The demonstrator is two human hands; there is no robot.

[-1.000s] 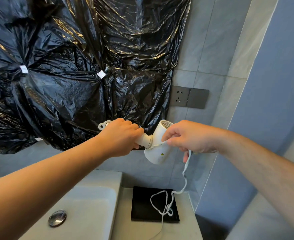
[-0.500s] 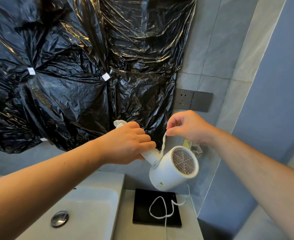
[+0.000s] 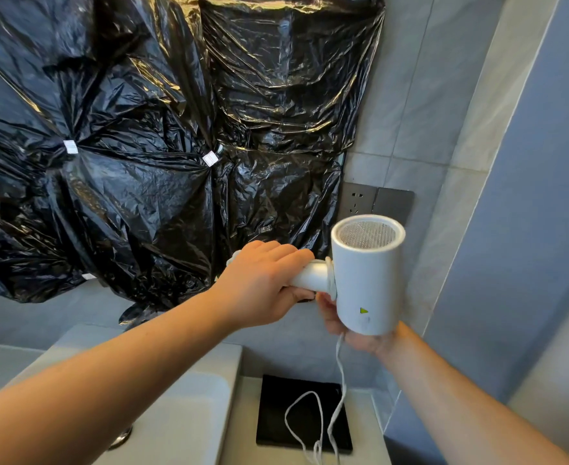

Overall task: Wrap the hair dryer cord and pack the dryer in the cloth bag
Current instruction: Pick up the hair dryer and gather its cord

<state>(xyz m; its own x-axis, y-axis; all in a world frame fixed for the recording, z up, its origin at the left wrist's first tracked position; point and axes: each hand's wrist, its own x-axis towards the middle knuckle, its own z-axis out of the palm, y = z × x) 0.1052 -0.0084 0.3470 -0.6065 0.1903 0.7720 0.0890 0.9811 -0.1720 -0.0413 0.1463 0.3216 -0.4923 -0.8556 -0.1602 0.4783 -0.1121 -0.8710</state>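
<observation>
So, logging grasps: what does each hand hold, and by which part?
Left hand grips the hair dryer by its handle. Right hand, half hidden behind the barrel, seems to hold the cord.

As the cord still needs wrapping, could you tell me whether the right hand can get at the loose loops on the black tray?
Probably yes: the cord hangs straight from the right hand down to the black tray, with nothing between them.

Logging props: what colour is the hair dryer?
The hair dryer is white, with a small green triangle; clearest in the head view.
</observation>
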